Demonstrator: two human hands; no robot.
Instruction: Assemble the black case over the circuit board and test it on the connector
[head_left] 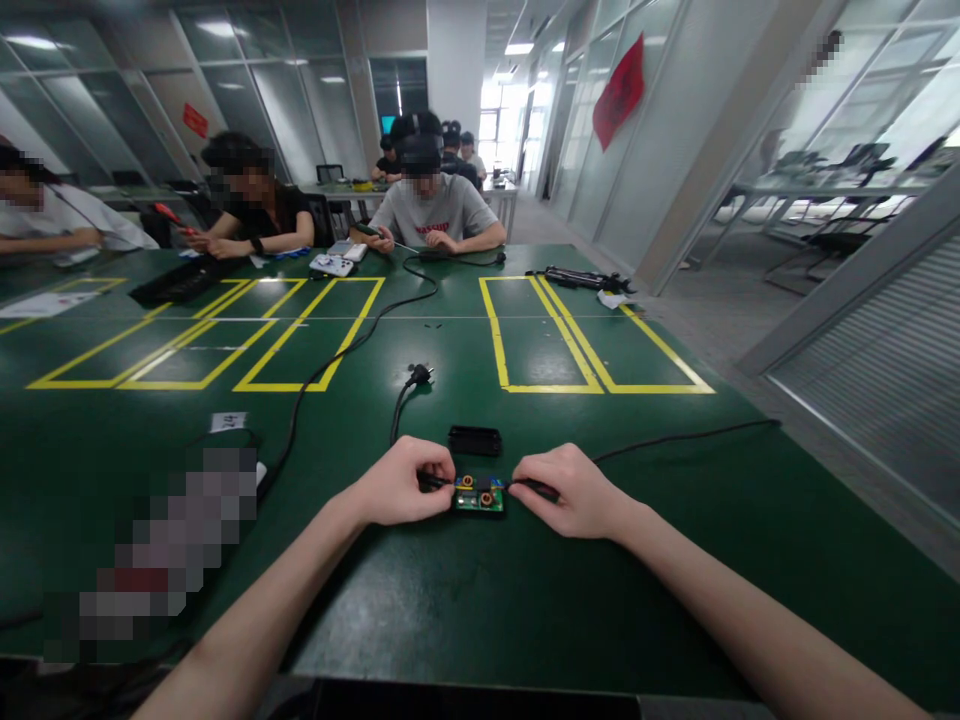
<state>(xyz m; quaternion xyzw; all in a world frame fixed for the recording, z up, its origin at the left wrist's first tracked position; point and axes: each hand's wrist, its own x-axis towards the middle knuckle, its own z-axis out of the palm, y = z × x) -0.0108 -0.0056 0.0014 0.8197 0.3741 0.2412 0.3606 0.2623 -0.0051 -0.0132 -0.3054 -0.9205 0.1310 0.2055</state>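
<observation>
A small green circuit board [480, 500] with copper coils sits in a shallow black case on the table before me. My left hand [405, 482] is closed around a black cable [435, 481] at the board's left end. At the opposite end, my right hand [574, 490] pinches another black cable [541, 490]. Thin coloured wires show where each cable meets the board; their exact joints are too small to make out. Just beyond the board lies a black case half [475, 441], hollow side up. Farther off rests a black power plug [420, 375], its cord running towards my left hand.
Yellow tape [551, 388] marks rectangles on the green table [375, 610]. A long blurred-out object [172, 540] lies at left, with a black cord running from it across the table. Far right is a folded black stand [585, 280]. Several people sit opposite, one holding a screwdriver-like tool [369, 230].
</observation>
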